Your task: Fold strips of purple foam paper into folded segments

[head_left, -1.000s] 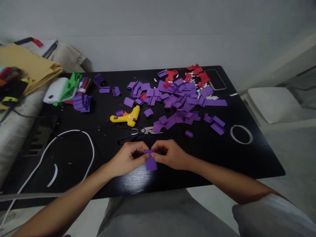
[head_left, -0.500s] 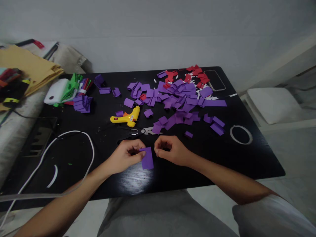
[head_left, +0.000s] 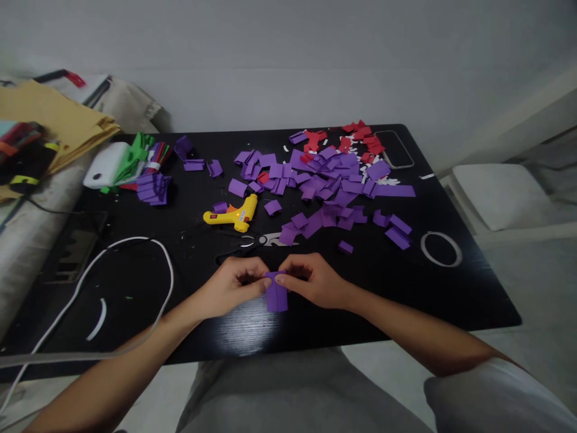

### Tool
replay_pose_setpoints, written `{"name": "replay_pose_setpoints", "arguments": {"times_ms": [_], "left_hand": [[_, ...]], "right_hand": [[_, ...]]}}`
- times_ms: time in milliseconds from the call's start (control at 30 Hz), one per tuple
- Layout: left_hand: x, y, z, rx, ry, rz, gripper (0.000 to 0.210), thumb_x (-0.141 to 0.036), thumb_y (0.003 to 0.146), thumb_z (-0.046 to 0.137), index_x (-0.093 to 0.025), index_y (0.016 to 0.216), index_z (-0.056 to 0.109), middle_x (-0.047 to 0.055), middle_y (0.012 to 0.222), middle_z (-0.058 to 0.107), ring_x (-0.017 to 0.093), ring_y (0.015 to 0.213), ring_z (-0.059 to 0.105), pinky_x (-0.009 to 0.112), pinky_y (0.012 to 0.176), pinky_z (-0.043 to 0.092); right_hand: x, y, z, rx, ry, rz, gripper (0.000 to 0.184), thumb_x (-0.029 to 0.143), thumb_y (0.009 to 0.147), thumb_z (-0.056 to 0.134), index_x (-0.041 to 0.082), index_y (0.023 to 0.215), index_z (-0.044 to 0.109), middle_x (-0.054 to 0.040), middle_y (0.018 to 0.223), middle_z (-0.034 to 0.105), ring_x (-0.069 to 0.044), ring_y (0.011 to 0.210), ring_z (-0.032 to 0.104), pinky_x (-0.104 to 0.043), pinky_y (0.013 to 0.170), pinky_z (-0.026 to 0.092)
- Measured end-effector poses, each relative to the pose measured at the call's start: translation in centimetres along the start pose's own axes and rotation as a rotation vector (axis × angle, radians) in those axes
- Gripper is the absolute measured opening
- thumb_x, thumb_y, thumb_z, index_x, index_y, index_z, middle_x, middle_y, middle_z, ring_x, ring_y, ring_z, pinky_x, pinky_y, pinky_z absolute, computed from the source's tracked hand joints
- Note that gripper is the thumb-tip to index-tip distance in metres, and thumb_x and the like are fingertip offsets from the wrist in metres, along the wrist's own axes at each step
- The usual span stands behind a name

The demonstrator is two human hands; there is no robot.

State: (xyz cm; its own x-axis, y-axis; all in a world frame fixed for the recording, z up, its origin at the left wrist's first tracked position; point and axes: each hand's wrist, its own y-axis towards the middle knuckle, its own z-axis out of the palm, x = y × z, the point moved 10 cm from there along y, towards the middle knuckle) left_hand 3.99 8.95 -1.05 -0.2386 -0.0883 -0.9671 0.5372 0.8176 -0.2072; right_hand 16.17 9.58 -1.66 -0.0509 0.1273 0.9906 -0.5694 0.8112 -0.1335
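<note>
Between my two hands, close to the table's front edge, is a small purple paper piece [head_left: 276,296] with a crease down it. My left hand [head_left: 238,284] pinches its upper left edge between thumb and fingers. On the upper right edge, the thumb and fingers of my right hand [head_left: 315,279] are closed too. Just beyond my hands lie scissors [head_left: 264,240], their blades partly under purple paper. A yellow glue gun [head_left: 232,214] rests on its side behind the scissors. Many folded purple paper pieces [head_left: 331,174] are heaped farther back.
Red paper scraps [head_left: 360,135] and white bits lie at the back right by a clear phone case [head_left: 394,149]. A tape ring [head_left: 440,249] is at right. A white cable [head_left: 169,270] loops at left near my forearm. Green strips [head_left: 135,157] and a white box [head_left: 107,165] stand back left.
My right hand has come left and taken hold of the purple paper piece, which my left hand alone held before. The view has shifted slightly.
</note>
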Motion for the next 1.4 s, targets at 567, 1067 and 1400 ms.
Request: {"name": "replay_pose_setpoints", "arguments": {"times_ms": [567, 1067, 1400], "left_hand": [[-0.6, 0.2, -2.2, -0.196, -0.019, 0.140, 0.033, -0.024, 0.098, 0.062, -0.018, 0.130, 0.062, 0.003, 0.091, 0.067, 0.013, 0.076, 0.063, 0.026, 0.072, 0.052], [-2.7, -0.5, -1.9, -0.264, 0.327, 0.313, 0.023, -0.028, 0.097, 0.069, -0.022, 0.119, 0.072, 0.005, 0.105, 0.064, 0.013, 0.079, 0.060, 0.025, 0.071, 0.051], [-0.4, 0.0, -2.6, -0.319, 0.039, 0.092, 0.032, -0.040, 0.103, 0.059, -0.018, 0.079, 0.061, -0.003, 0.063, 0.063, 0.012, 0.058, 0.061, 0.024, 0.062, 0.050]], "right_hand": [[-2.3, 1.1, -1.0, -0.092, 0.424, 0.158, 0.036, 0.022, 0.084, 0.069, 0.022, 0.120, 0.069, -0.0008, 0.093, 0.072, -0.015, 0.081, 0.071, -0.029, 0.069, 0.065], [-2.2, 1.1, -0.7, -0.068, 0.213, 0.101, 0.034, 0.047, 0.082, 0.083, 0.016, 0.095, 0.077, -0.0016, 0.085, 0.073, -0.013, 0.067, 0.065, -0.029, 0.068, 0.058], [-1.8, 0.6, 0.0, 0.010, 0.084, 0.107, 0.030, 0.046, 0.087, 0.078, 0.016, 0.094, 0.076, -0.0028, 0.089, 0.075, -0.016, 0.079, 0.066, -0.031, 0.078, 0.052]]}}
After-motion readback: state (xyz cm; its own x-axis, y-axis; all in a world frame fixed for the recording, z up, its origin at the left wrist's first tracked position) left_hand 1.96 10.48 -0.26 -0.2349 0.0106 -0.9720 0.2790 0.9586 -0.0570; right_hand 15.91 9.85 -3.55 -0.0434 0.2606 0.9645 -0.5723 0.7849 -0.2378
